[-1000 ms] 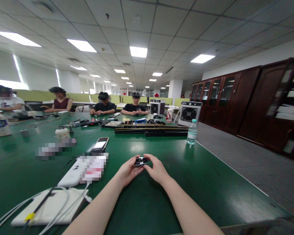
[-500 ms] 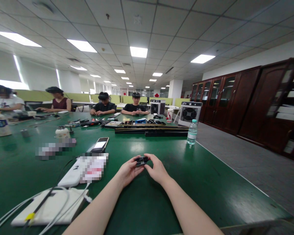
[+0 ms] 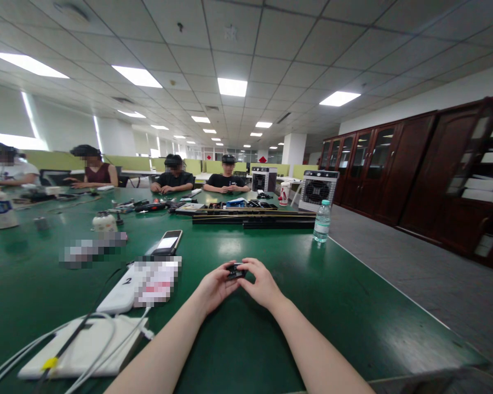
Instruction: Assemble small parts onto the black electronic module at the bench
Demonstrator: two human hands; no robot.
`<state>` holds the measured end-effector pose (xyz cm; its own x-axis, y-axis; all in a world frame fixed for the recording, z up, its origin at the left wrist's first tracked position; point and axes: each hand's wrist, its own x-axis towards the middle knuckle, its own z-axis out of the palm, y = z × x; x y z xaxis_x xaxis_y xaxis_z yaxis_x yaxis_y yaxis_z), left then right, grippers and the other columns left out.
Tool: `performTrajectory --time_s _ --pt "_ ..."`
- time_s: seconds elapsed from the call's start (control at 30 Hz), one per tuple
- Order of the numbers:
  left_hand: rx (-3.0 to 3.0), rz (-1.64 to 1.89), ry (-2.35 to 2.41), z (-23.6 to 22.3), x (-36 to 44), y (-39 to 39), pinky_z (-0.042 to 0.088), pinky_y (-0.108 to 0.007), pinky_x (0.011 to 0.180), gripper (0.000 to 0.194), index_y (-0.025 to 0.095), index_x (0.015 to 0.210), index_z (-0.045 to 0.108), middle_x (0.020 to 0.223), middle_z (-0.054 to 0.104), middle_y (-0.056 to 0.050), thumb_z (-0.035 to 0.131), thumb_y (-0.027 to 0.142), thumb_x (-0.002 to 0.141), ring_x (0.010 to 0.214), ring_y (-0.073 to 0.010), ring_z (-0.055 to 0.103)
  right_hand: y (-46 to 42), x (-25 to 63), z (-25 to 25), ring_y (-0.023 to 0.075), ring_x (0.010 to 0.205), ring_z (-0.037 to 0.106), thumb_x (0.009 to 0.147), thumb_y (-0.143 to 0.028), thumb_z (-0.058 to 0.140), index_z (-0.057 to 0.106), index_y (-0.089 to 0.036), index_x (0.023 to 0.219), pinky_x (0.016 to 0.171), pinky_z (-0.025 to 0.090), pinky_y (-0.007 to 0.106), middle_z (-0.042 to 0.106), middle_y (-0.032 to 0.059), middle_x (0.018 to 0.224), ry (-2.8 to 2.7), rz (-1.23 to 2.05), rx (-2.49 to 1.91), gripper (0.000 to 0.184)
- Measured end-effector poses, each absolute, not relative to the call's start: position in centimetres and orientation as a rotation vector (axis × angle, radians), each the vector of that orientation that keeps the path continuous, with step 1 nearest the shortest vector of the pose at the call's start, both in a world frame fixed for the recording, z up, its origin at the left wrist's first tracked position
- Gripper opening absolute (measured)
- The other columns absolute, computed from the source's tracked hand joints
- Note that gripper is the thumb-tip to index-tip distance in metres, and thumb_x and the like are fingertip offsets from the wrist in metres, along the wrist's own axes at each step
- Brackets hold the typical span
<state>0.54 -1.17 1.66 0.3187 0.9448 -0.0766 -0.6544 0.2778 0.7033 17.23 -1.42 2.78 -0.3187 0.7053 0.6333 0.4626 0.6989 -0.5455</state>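
Between my two hands is a small flat dark object with lighter grey details, too small to name its kind. My left hand grips its left side, thumb on the near face and fingers underneath. My right hand closes on its right side, with the fingers over the top edge and the thumb below. Both hands are just above the green table. Parts of the object are hidden behind the fingers.
To my left lie a phone, a white slab marked 2 and a white box with cables. A water bottle stands at the right edge. Black bars lie across the table ahead. Several people sit beyond.
My right fingers have shifted slightly left, further over the small dark object, covering more of it. My left hand has hardly moved.
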Motion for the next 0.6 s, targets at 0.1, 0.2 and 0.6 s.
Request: performTrajectory --time_s 0.1,0.2,0.6 --pt "0.622 1.136 0.534 2.04 0.56 -1.43 0.055 -0.03 0.071 0.033 0.014 0.107 0.056 0.09 0.068 -0.009 0.05 0.005 0.076 0.074 -0.0168 0.068 -1.33 17.21 2.74 0.02 0.108 0.054 0.07 -0.014 0.063 0.066 -0.022 0.095 0.097 0.042 0.039 0.058 0.0084 0.112 -1.981 0.342 -0.919 0.026" --pt "0.611 1.135 0.553 2.44 0.69 -1.66 0.055 -0.029 0.07 0.028 0.015 0.108 0.057 0.087 0.068 -0.008 0.052 0.012 0.08 0.07 -0.0156 0.067 -1.24 17.21 2.69 0.0193 0.108 0.053 0.072 -0.014 0.061 0.066 -0.023 0.095 0.098 0.041 0.038 0.058 0.0078 0.113 -1.98 0.342 -0.928 0.025" --pt "0.643 1.189 0.662 1.89 1.09 -1.5 0.056 -0.026 0.066 0.024 0.019 0.11 0.053 0.085 0.066 -0.005 0.053 0.025 0.086 0.065 -0.0122 0.066 -1.27 17.27 2.71 0.019 0.106 0.053 0.074 -0.013 0.06 0.065 -0.023 0.094 0.096 0.041 0.038 0.059 0.0069 0.11 -2.032 0.314 -0.919 0.023"
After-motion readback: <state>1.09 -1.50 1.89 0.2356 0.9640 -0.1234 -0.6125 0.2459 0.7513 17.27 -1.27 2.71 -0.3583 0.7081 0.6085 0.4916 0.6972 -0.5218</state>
